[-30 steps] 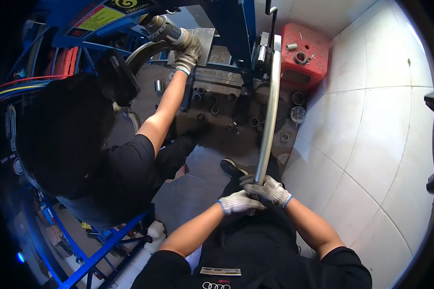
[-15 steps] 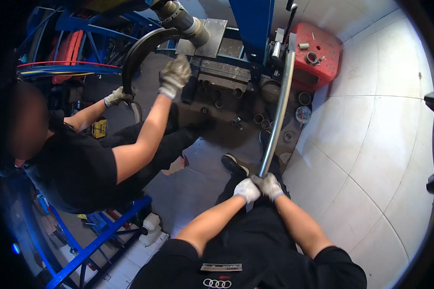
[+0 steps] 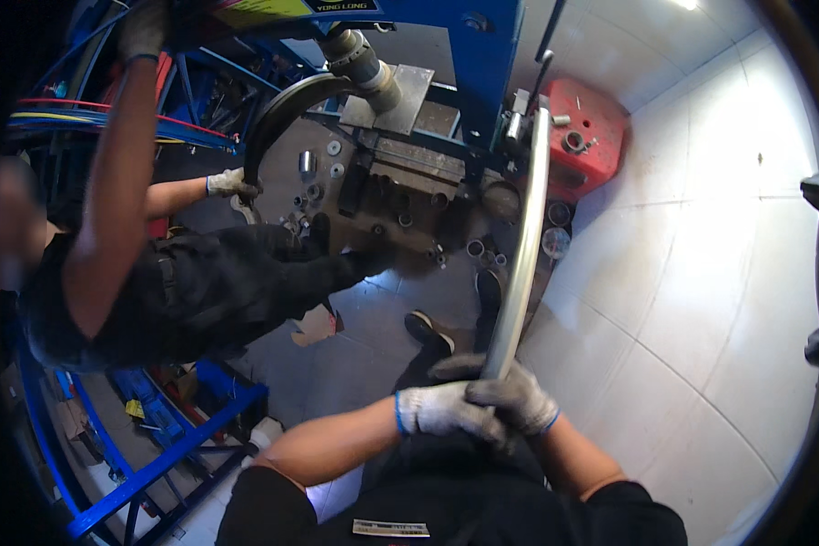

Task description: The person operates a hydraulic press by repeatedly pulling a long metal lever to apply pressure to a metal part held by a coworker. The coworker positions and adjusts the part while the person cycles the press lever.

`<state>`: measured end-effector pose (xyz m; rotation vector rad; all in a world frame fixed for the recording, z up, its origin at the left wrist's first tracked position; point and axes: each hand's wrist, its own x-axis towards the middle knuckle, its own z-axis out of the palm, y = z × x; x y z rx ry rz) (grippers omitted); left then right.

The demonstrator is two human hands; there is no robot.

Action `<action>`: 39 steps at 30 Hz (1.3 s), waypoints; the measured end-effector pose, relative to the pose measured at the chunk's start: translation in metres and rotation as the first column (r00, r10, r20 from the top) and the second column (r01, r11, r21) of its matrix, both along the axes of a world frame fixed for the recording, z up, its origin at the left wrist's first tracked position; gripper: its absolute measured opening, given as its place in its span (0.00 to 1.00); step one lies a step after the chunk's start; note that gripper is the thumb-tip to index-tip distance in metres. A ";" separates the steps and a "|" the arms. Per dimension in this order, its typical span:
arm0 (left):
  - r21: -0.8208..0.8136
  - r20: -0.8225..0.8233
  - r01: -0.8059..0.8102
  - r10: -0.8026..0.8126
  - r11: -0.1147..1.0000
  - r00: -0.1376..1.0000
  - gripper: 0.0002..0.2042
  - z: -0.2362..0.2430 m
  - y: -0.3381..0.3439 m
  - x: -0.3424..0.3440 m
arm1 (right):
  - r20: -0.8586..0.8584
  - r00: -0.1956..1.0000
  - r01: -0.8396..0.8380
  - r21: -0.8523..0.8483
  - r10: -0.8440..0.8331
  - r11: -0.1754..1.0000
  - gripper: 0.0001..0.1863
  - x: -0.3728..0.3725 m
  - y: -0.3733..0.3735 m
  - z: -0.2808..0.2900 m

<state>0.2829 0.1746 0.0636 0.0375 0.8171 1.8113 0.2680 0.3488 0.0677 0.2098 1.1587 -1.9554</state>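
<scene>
Head view, wall edge: white tiled wall (image 3: 664, 346) rises along the right side, apart from the metal bar (image 3: 528, 237)
Head view, upper edge: blue frame (image 3: 480, 77) and red box (image 3: 591, 168) stand near the bar's far end; the box is just to its right
Head view, open room: floor (image 3: 373, 323) shows left of the bar, between it and the co-worker's legs (image 3: 237, 273); a cardboard piece (image 3: 316, 326) lies there
Metal bar: slopes from the upper frame area down to the gloves, its near end lying between the hands and partly covered
Right hand (image 3: 523, 400): gloved, closed around the bar near its lower end, thumb crossing the front, forearm from lower right
Left hand (image 3: 450, 411): gloved, just left of and below the right hand, overlapping it, fingers partly curled; whether it grips the bar cannot be told
Arms: both elbows bent, forearms converging in front of the torso
Co-worker's hand (image 3: 230, 183): gloved, at the lower end of a dark curved part (image 3: 273, 123), well left of the bar
</scene>
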 end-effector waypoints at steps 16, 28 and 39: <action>0.192 0.387 -0.018 -0.059 0.981 0.920 0.17 0.053 0.000 -0.036 | 0.161 0.986 0.100 -0.317 -0.051 0.943 0.40 -0.034 0.005 0.053; -0.948 -0.201 0.025 -0.658 0.317 0.726 0.22 -0.239 0.020 0.062 | 0.263 0.896 -0.378 0.874 0.358 0.305 0.36 0.025 -0.025 -0.175; -0.378 0.111 -0.061 0.111 0.924 0.988 0.13 0.025 -0.017 -0.007 | -0.026 1.000 0.014 -0.104 -0.017 0.994 0.34 -0.018 -0.021 0.013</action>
